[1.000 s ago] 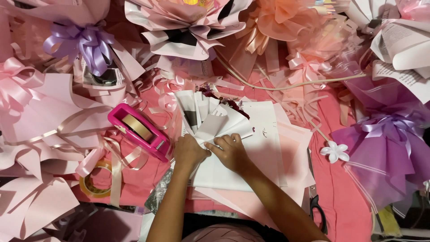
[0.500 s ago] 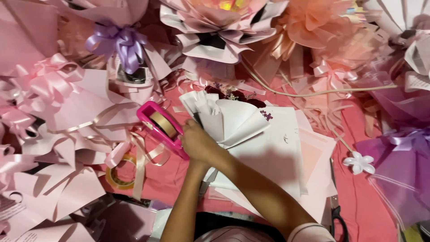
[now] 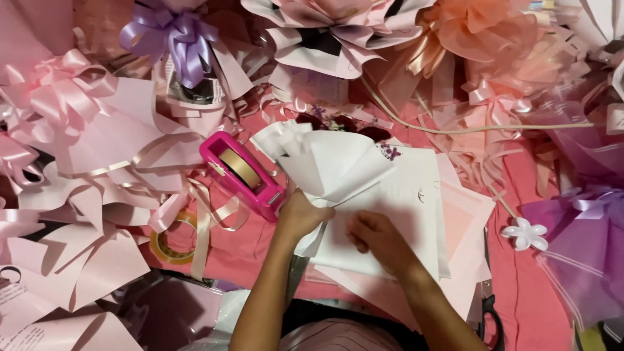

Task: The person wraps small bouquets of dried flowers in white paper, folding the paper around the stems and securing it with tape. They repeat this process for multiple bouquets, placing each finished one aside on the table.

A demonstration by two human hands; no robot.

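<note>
A white paper-wrapped bouquet (image 3: 331,162) lies on a stack of white and pink paper sheets (image 3: 416,208), dark red flowers peeking out at its top. My left hand (image 3: 300,216) grips the narrow lower end of the wrap, fingers closed around it. My right hand (image 3: 377,235) rests just to the right on the white sheets, fingers curled and pressing the paper near the bouquet's base. A pink tape dispenser (image 3: 244,172) with a tan roll stands directly left of my left hand.
Pink ribbon bows (image 3: 62,97), cut pink paper and a loose tape roll (image 3: 172,240) crowd the left. Finished bouquets with a purple bow (image 3: 175,32), peach tulle (image 3: 481,29) and purple wrap (image 3: 578,253) ring the work area. A white flower ornament (image 3: 526,235) and black scissors (image 3: 491,322) lie right.
The view has shifted left and down. The bouquet wrap has folded over into a cone, my left hand has closed on its base, and my right hand has moved off to the sheets.
</note>
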